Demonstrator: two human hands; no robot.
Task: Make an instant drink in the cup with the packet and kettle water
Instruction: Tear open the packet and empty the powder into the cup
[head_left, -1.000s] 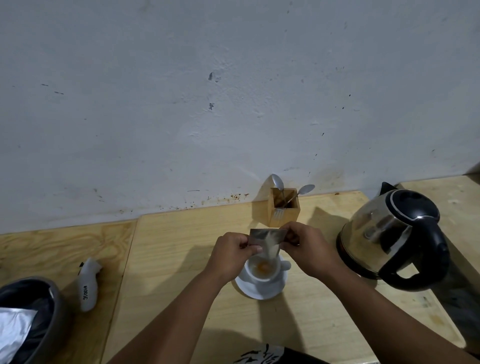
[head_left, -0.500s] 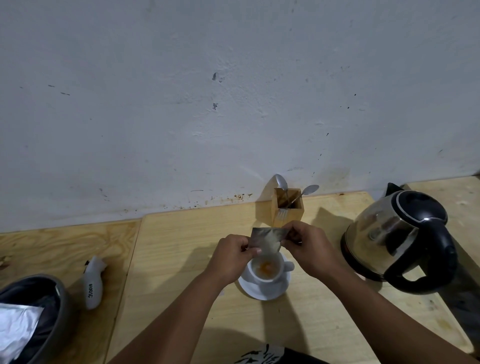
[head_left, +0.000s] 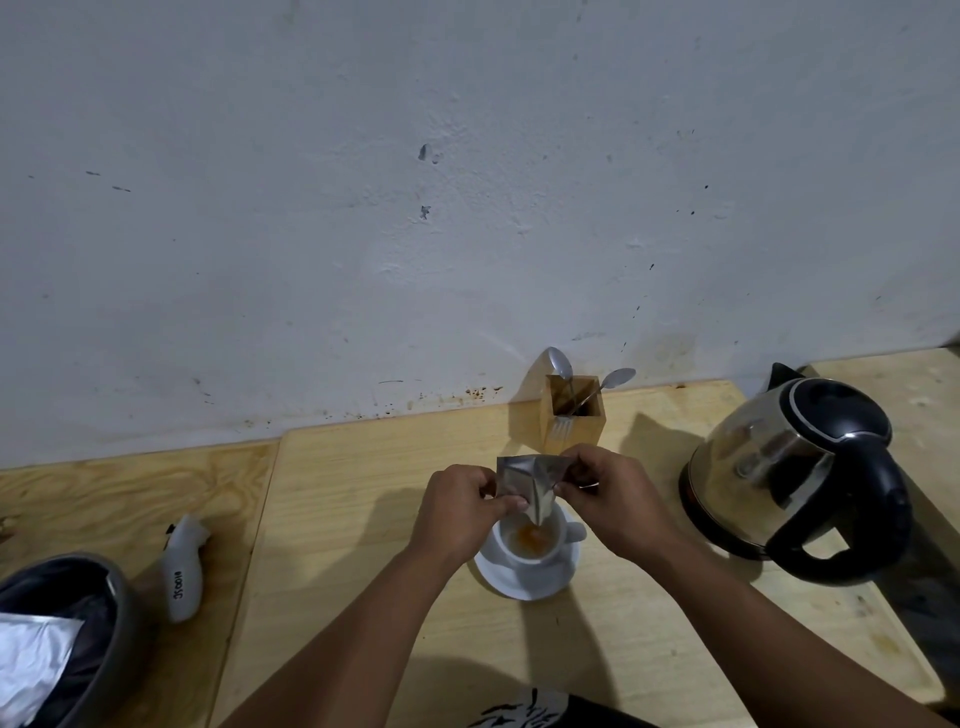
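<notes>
A white cup stands on a white saucer on the wooden table, with orange powder in its bottom. Directly above the cup both hands pinch a silver packet, tipped with one corner pointing down into the cup. My left hand grips the packet's left edge and my right hand grips its right edge. A steel kettle with a black lid and handle sits on its base to the right of the cup, untouched.
A wooden holder with two spoons stands by the wall just behind the hands. A small white object lies at the left. A grey bin with foil inside is at the lower left corner. The wall rises behind the table.
The packet stays tipped over the cup in both hands; its lower corner now points further down. The view has shifted slightly, otherwise the table is the same.
</notes>
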